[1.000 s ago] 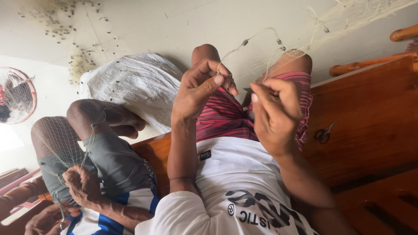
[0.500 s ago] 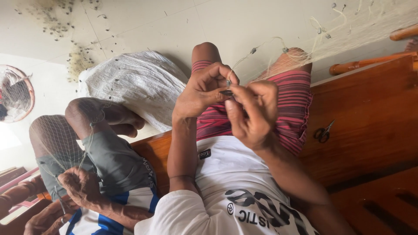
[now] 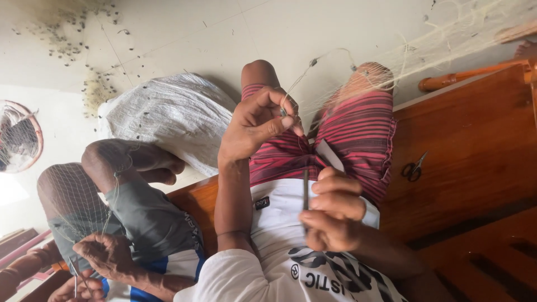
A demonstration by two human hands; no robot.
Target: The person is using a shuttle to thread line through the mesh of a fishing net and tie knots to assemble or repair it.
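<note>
My left hand [image 3: 258, 124] is raised over my lap and pinches a thin strand of pale fishing net [image 3: 391, 67] between thumb and fingers. That net drapes over my right knee and stretches off to the upper right. My right hand [image 3: 334, 212] is lower, close to my white shirt, with its fingers closed on a thin dark netting needle [image 3: 305, 187]. A flat white strip [image 3: 330, 155] sticks up just above that hand. I sit in red striped shorts [image 3: 358, 134] on a wooden bench [image 3: 481, 145].
Another person in grey shorts [image 3: 140, 215] sits at my left, net over a knee, their hands [image 3: 103, 254] working thread. A white sack [image 3: 168, 114] lies on the floor. Small scissors [image 3: 413, 168] rest on the bench. A fan [image 3: 17, 137] stands far left.
My right hand has left my left hand and dropped toward my belly, drawing the needle with it. My left hand stays up, still pinching the net.
</note>
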